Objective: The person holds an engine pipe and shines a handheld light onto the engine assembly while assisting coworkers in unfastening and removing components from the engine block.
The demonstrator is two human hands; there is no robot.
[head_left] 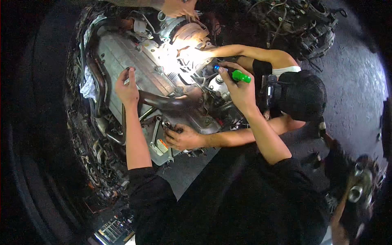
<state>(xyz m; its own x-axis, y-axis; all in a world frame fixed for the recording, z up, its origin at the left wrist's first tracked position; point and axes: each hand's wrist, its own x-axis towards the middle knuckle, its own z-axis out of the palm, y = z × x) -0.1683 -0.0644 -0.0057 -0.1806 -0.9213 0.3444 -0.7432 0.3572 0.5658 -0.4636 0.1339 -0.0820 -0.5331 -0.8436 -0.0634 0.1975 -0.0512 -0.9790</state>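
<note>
My right hand (241, 87) is wrapped round a flashlight (241, 76) with a green end and a small blue glow. Its beam falls on the middle of an engine (116, 53), where the glare washes out the parts. Over the engine's grey ribbed cover is my left hand (128, 89), with thumb and forefinger brought together. A small dark spot shows at its fingertips; I cannot make out what it is. Below, a co-worker's hand (185, 138) rests by a wrench (155, 131) lying on a metal part with an orange-and-white label (163, 145).
A co-worker in a dark cap (304, 96) leans in from the right, one arm (245, 51) reaching into the lit area. Another person's hand (179, 7) comes from the top. A second engine (304, 28) stands upper right. A tool tray (114, 230) lies lower left.
</note>
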